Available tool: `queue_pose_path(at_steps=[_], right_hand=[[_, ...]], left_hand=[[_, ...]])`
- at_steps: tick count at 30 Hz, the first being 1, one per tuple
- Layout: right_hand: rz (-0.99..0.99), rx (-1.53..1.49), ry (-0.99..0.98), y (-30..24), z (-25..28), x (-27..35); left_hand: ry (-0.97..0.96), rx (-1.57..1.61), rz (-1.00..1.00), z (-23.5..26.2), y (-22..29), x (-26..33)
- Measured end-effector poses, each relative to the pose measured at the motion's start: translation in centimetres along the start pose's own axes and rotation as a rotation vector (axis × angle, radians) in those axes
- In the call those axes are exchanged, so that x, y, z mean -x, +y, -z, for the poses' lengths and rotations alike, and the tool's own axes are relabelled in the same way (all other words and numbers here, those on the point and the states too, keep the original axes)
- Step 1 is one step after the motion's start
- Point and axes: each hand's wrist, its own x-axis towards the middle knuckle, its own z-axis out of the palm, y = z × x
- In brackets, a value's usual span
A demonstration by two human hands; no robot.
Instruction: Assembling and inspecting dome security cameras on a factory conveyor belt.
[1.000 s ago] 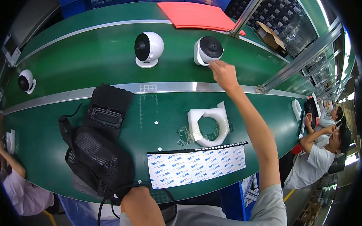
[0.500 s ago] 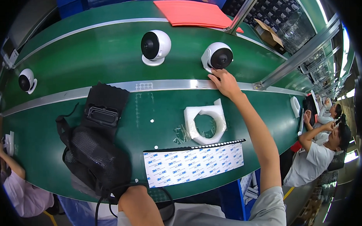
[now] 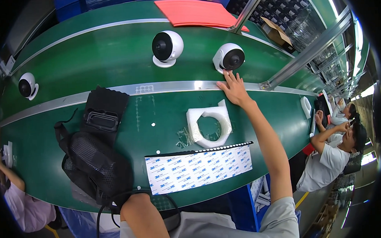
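Observation:
My right hand (image 3: pixel 234 89) reaches over the metal rail, fingers spread, its fingertips at the base of a white round camera (image 3: pixel 229 59) with a black front. Nothing is gripped in it. Another camera (image 3: pixel 168 48) of the same kind stands to its left, and a third camera (image 3: pixel 28 86) at the far left. My left forearm (image 3: pixel 143 221) comes up beside a black mesh bag (image 3: pixel 97 164) with straps and a cable; the hand itself is hidden there. Between my arms lie a white foam ring (image 3: pixel 194 123) and a white printed adhesive-backed sheet (image 3: pixel 199 170) with a black edge.
A metal rail (image 3: pixel 172 87) crosses the green table behind the foam. Red sheets (image 3: pixel 195 13) lie on the far shelf. A slanted metal post (image 3: pixel 309 47) rises at the right. Co-workers (image 3: pixel 326 164) sit at right and left. Scraps of clear film (image 3: pixel 183 138) lie beside the foam.
My right hand's fingers have spread apart at the camera base. The cameras have shifted slightly right relative to the rail. The whole view has drifted a little. The left forearm stays beside the bag.

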Motion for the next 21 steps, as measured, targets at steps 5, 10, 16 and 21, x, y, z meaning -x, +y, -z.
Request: queue_pose_path(at_steps=[5, 10, 16, 21], right_hand=[[-0.14, 0.071, 0.083, -0.5, -1.0, 0.7], [-0.241, -0.018, 0.209, -0.3, -1.9, 1.1], [-0.24, -0.03, 0.299, -0.2, -2.1, 1.4], [-0.216, -0.104, 0.322, 0.0, -2.4, 1.6]], left_hand=[[-0.023, 0.204, 0.061, -0.2, 2.9, 0.4], [-0.008, 0.212, 0.055, -0.3, 2.6, -0.1], [0.019, 0.225, 0.043, -0.6, 1.1, -0.6], [0.017, 0.217, 0.008, -0.2, -1.2, -0.6]])
